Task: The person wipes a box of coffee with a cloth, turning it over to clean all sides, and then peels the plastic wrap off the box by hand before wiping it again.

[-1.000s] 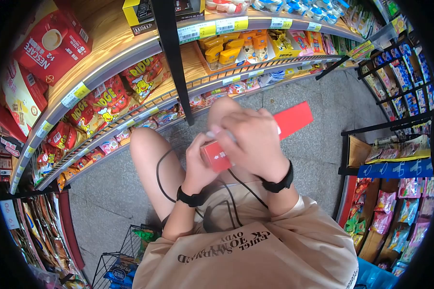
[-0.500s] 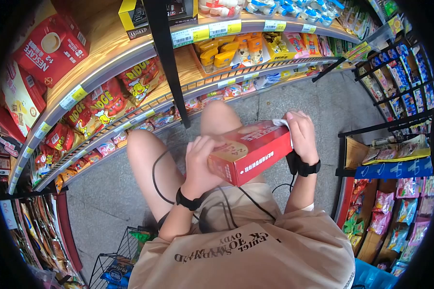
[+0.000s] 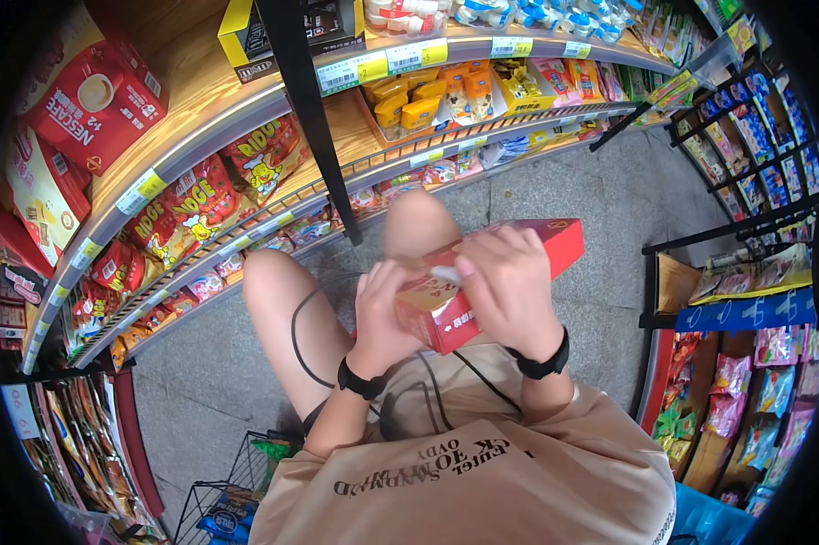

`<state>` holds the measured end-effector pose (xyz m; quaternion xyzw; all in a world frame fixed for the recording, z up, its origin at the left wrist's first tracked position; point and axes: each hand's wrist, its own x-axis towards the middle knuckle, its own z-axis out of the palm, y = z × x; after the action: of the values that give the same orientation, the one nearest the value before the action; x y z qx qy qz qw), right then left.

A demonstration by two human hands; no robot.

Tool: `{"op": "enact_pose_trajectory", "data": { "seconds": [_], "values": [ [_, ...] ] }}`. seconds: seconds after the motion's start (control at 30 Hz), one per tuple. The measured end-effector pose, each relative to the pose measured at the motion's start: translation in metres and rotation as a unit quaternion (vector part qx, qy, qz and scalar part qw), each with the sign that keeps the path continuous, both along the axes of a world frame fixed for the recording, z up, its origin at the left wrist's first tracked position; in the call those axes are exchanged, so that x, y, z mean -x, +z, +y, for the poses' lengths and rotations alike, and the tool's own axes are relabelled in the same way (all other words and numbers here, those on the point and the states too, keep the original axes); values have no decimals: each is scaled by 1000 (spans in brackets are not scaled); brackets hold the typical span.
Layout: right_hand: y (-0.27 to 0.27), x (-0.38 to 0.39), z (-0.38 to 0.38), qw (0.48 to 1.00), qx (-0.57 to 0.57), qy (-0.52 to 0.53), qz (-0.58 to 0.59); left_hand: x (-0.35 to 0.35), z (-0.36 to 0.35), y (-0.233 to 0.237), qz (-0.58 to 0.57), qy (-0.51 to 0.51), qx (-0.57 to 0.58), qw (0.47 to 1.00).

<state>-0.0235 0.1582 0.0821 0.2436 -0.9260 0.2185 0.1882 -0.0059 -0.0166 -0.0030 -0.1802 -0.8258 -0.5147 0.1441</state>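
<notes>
Red box (image 3: 555, 247) is up at lap height over the person's bare knees, tilted, its far end pointing right toward the aisle, both hands on it. Everything else, big to small:

The shelving (image 3: 200, 118) curves across the whole left and top of the view, wooden boards with yellow price tags on the edges. The grey floor (image 3: 609, 191) fills the middle. A black wire rack (image 3: 754, 118) full of small packets stands on the right. On the upper shelf there's a big red Nescafe pack (image 3: 91, 91), and under it a row of red Ridge chip bags (image 3: 196, 195). A wire basket (image 3: 237, 481) sits bottom left, just beside the person's leg.

The left hand (image 3: 382, 309) is wrapped around the near end of the box, grip clenched on it. The right hand (image 3: 509, 286) lies over the top face, fingers curled down across it, so that grip is grasping the box too. Black wristbands on both wrists, and a thin black cable (image 3: 300, 336) loops over the thigh. There's a small whitish thing (image 3: 446, 272) on the box right at the right fingertips, too blurry to say what it is.
</notes>
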Motion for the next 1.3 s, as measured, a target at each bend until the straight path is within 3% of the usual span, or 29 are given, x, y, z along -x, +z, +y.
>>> {"op": "enact_pose_trajectory", "data": {
  "seconds": [0.33, 0.53, 0.97, 1.3],
  "values": [
    [13, 0, -38, 996, 7, 78, -42, 4, -8, -24, -4, -9, -49, 999],
    [8, 8, -2, 998, -8, 9, -56, 5, -9, -21, -11, -10, -80, 997],
    [-19, 34, 81, 990, 8, -107, -95, 7, -10, -12, -3, -6, -28, 1000],
    [0, 10, 22, 999, -13, -19, -44, 3, -6, -10, 1, -2, -10, 1000]
  ]
}}
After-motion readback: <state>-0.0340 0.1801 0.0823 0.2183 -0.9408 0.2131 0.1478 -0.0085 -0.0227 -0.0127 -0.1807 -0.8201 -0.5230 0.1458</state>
